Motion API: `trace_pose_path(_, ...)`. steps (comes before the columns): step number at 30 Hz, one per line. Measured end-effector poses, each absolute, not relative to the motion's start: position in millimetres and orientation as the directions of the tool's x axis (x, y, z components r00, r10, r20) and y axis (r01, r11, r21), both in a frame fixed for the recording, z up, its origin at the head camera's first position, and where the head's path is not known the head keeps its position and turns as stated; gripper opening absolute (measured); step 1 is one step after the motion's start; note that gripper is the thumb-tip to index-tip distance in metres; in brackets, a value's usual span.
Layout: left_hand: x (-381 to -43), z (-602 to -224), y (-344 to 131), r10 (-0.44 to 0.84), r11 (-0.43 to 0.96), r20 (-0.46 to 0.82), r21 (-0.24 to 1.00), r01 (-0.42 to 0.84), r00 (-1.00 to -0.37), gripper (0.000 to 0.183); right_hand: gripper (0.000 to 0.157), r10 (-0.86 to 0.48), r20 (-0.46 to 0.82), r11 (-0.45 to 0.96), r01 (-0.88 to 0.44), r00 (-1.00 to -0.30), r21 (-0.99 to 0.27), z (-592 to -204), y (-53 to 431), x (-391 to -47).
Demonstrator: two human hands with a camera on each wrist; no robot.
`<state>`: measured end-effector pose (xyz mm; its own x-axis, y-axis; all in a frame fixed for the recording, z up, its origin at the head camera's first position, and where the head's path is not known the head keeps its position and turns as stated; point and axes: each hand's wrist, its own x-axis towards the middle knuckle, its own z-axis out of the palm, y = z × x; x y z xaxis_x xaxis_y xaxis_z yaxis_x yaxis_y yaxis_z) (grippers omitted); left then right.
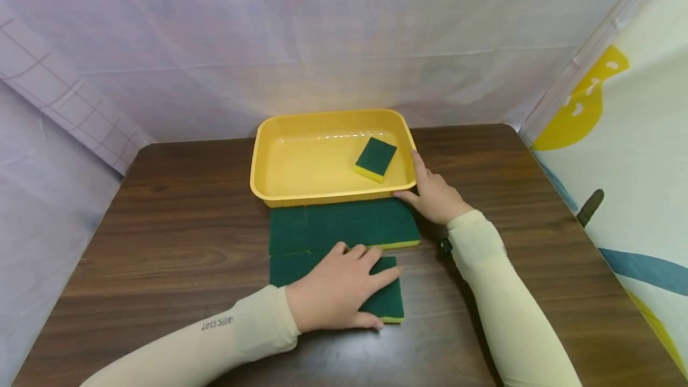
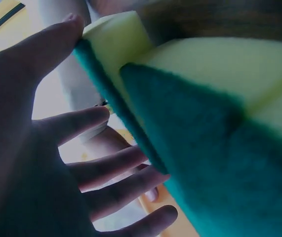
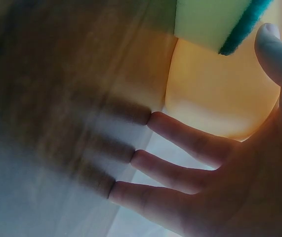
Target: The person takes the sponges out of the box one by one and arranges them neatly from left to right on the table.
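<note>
A yellow tray (image 1: 312, 166) stands at the back of the table, with one green-and-yellow sponge (image 1: 375, 157) inside on its right. Before it, a back row of sponges (image 1: 344, 223) lies flat, green faces up, along the tray's front wall. My left hand (image 1: 338, 285) rests spread over a shorter front row of sponges (image 1: 389, 298) and covers part of it. In the left wrist view its thumb touches a sponge edge. My right hand (image 1: 438, 199) is at the tray's right front corner, thumb by the front wall; in the right wrist view straight fingers (image 3: 175, 170) touch the table.
The dark wooden table (image 1: 177, 220) extends to both sides of the sponges. A pale cloth (image 1: 322, 34) hangs close behind the tray. Another printed cloth (image 1: 639, 196) hangs along the right edge.
</note>
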<state>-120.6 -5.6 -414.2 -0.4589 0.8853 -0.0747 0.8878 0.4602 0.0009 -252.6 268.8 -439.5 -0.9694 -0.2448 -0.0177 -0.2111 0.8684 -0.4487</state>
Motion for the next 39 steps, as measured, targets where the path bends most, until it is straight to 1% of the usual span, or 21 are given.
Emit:
trace_pose_path(5, -115.0, -416.8, -5.1, 0.894, 0.441, -0.065, -0.034, 0.897, -0.442, 0.09, 0.109, -0.24, -0.02, 0.87, -0.205, -0.971, -0.449, -440.5, 270.4, -253.0)
trace_pose_path(7, -108.7, -416.1, -6.2, 0.909, 0.412, -0.043, -0.047, 0.91, -0.414, 0.087, 0.11, -0.244, -0.02, 0.867, -0.209, -0.969, -0.451, -440.4, 270.6, -253.4)
trace_pose_path(11, -92.2, -415.0, -9.3, 0.944, 0.328, -0.009, -0.049, 0.943, -0.329, 0.076, 0.11, -0.252, -0.016, 0.863, -0.217, -0.968, -0.456, -440.6, 270.4, -255.2)
trace_pose_path(14, -83.1, -416.4, -10.5, 0.954, 0.299, -0.007, -0.041, 0.953, -0.3, 0.074, 0.11, -0.248, -0.011, 0.865, -0.216, -0.969, -0.454, -440.5, 270.7, -256.6)
trace_pose_path(17, -79.8, -418.5, -10.2, 0.951, 0.31, -0.01, -0.046, 0.95, -0.31, 0.077, 0.11, -0.244, -0.007, 0.866, -0.215, -0.97, -0.452, -439.9, 271.4, -257.0)
trace_pose_path(27, -84.1, -422.7, -12.4, 0.918, 0.391, -0.048, -0.054, 0.919, -0.393, 0.077, 0.11, -0.25, -0.001, 0.861, -0.222, -0.968, -0.458, -444.8, 271.9, -257.1)
trace_pose_path(39, -91.4, -423.6, -14.4, 0.91, 0.412, -0.053, 0.014, 0.911, -0.41, 0.073, 0.11, -0.245, -0.012, 0.864, -0.212, -0.97, -0.457, -443.4, 272.0, -255.7)
